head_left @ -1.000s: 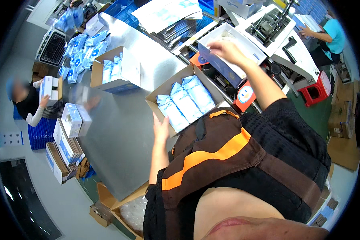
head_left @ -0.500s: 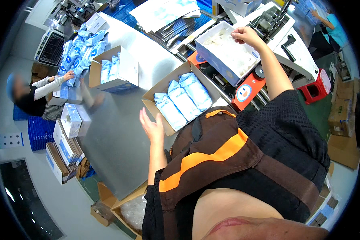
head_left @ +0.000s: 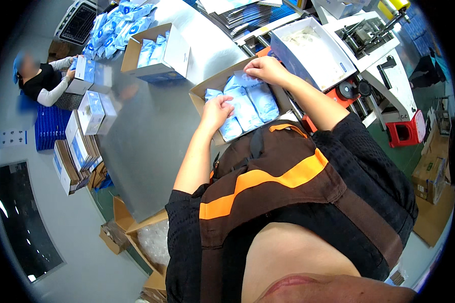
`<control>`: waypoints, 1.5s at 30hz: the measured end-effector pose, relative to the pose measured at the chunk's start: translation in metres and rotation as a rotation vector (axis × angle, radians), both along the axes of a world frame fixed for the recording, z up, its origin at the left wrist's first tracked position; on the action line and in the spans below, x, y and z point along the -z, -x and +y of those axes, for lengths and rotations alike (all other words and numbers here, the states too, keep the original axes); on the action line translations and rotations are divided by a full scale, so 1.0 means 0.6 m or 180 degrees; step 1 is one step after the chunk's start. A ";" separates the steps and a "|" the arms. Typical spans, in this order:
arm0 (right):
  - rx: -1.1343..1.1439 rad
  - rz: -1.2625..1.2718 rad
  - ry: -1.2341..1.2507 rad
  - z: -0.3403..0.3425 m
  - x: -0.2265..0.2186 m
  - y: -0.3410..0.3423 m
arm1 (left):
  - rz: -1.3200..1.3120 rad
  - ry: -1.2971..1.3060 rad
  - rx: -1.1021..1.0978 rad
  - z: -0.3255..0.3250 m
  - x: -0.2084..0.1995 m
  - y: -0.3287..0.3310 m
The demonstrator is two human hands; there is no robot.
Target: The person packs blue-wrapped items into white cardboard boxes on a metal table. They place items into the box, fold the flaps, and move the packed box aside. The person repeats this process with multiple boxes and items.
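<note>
In front of me an open carton [head_left: 198, 103] holds a row of three plump blue-and-white soft packets [head_left: 243, 107]. My left hand [head_left: 217, 113] is over the left packets, fingers bent, with a gap between thumb and fingertips and nothing visible between them. Above the far right part of the carton, my right hand [head_left: 269, 69] pinches a small translucent piece [head_left: 248, 80] over the packets; its exact kind is unclear. Beyond that hand, a white-and-blue box [head_left: 301, 58] contains pale translucent pieces [head_left: 302, 38].
Another carton of packets [head_left: 181, 63] stands farther left on the grey table [head_left: 146, 136], near a heap of packets [head_left: 117, 30]. A co-worker [head_left: 41, 81] handles a box there. Machinery [head_left: 371, 38] and a red stool [head_left: 407, 130] are at right; flattened cartons [head_left: 76, 156] at left.
My right hand has come from the white-and-blue box to the carton with a translucent piece. My left hand has moved from beside the carton to above the packets. The view has shifted.
</note>
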State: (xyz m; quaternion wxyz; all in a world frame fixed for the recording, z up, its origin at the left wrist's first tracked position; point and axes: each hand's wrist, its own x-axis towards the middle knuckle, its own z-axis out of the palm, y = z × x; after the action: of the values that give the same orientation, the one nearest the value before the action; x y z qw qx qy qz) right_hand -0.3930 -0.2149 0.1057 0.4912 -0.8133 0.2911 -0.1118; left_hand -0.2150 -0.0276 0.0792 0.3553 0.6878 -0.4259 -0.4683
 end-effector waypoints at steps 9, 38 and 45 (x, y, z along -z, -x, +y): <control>-0.1078 0.0925 0.3239 0.073 0.083 0.002 | -0.2748 -0.0606 0.0738 -0.005 0.022 0.028; -0.0653 0.0096 0.2486 0.136 0.164 -0.006 | -0.4021 0.2506 0.0885 0.036 0.164 0.023; -0.0567 0.0089 0.2350 0.138 0.166 0.012 | -0.3097 0.0670 0.1068 0.033 0.120 0.006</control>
State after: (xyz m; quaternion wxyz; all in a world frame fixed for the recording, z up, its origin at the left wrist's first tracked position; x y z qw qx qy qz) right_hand -0.4001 -0.1322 0.0062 0.1689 -0.9591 0.1661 -0.1550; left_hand -0.2186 -0.0077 0.0070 0.1038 0.7086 -0.6907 -0.0998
